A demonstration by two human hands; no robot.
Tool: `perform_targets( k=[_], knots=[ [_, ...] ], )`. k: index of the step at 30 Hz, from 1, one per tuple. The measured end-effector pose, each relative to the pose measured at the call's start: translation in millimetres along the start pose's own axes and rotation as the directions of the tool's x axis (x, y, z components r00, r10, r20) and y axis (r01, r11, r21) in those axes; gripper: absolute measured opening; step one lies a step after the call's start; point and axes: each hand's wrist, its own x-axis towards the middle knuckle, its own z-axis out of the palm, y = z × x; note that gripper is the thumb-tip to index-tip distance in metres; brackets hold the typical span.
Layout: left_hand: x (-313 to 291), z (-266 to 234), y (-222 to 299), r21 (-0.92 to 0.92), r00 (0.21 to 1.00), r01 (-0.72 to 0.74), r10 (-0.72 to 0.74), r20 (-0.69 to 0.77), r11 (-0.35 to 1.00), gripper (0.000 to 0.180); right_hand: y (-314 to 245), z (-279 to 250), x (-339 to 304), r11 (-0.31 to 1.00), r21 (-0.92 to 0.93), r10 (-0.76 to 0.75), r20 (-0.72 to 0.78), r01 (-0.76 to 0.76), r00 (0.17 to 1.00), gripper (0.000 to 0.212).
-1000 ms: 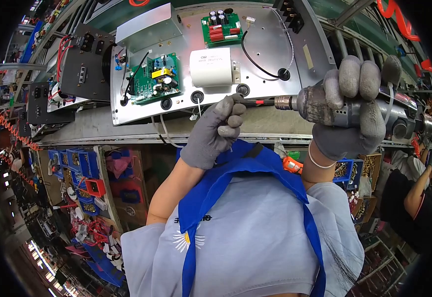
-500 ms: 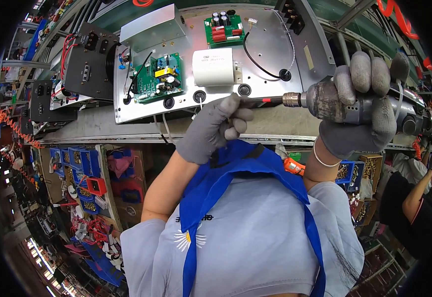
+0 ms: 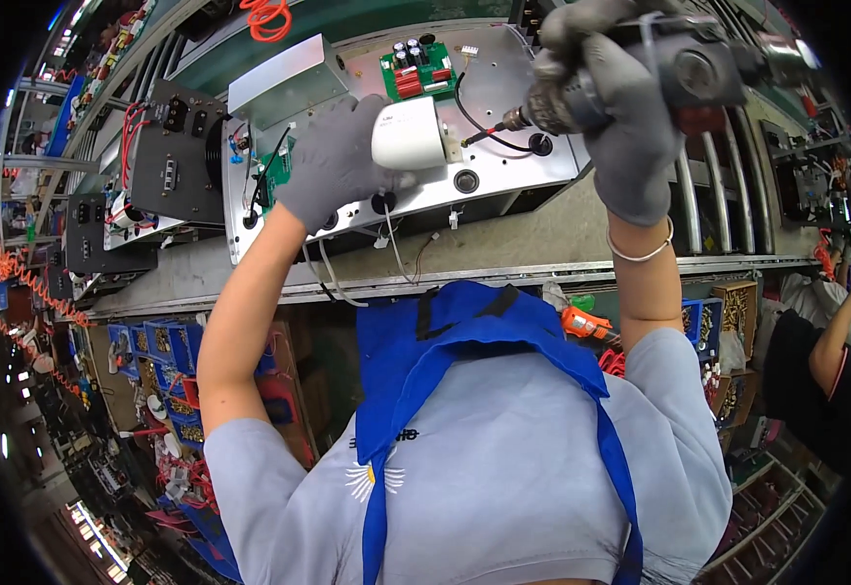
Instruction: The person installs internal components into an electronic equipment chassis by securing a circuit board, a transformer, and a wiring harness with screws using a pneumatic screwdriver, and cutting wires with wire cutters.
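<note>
A white cylindrical capacitor (image 3: 408,135) lies on the silver metal chassis (image 3: 503,73). My left hand (image 3: 337,156), in a grey glove, grips its left end, with the thumb near its lower edge; some fingers are hidden. This hand covers much of the green circuit board (image 3: 277,175). In my gloved right hand (image 3: 630,127) is a power screwdriver (image 3: 693,73), held level and pointing left. Its bit tip meets the small bracket (image 3: 454,149) at the capacitor's right end; whether a screw sits there, I cannot tell.
Another green board (image 3: 415,70) and a metal box cover (image 3: 284,80) stand farther back on the chassis. A black cable (image 3: 474,107) curves beside the bit. Dark panels (image 3: 177,146) stand at the left. Below the bench are blue parts bins (image 3: 162,341) and an orange-handled tool (image 3: 584,323).
My left hand has moved from the bit up and left onto the capacitor. The power screwdriver has swung up and over the chassis, its bit now at the bracket.
</note>
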Motion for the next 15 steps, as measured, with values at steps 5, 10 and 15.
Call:
perform_targets(
  k=[5, 10, 15],
  knots=[
    [3.3, -2.8, 4.8, -0.057, 0.999, 0.034, -0.035, -0.013, 0.998, 0.07, 7.4, -3.8, 7.8, 0.994, -0.104, 0.017, 0.036, -0.013, 0.999, 0.055],
    [-4.6, -8.1, 8.6, -0.077, 1.0, 0.023, -0.023, 0.005, 0.997, 0.077, 16.7, -8.1, 11.2, 0.993, -0.117, 0.04, 0.136, -0.024, 0.99, 0.054],
    [-6.3, -5.6, 12.0, -0.081, 1.0, 0.013, -0.014, -0.015, 0.997, 0.08, 20.7, -6.7, 13.9, 0.967, -0.252, 0.09, 0.152, -0.049, 0.984, 0.054]
  ],
)
